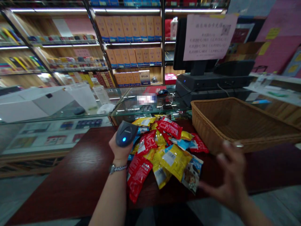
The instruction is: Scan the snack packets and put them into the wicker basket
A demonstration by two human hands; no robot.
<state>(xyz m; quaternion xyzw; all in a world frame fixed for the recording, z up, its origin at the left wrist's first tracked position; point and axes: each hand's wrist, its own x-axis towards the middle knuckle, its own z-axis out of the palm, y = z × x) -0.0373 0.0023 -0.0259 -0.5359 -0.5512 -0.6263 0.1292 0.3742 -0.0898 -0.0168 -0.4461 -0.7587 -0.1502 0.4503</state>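
Observation:
A dark barcode scanner with a lit blue light sits in my left hand, which is closed around its handle at the left edge of a pile of snack packets. Red packets, yellow packets and a few blue ones lie heaped on the dark red tabletop. White barcode labels show on several of them. My right hand, slightly blurred, is right of the pile with fingers spread and nothing in it. Its thumb is close to a packet with a cartoon picture; whether they touch I cannot tell.
A wicker basket stands on the right, behind my right hand. Beyond the pile are a glass counter, a mouse and a monitor with a pink notice. A white box lies left. Stocked shelves line the back.

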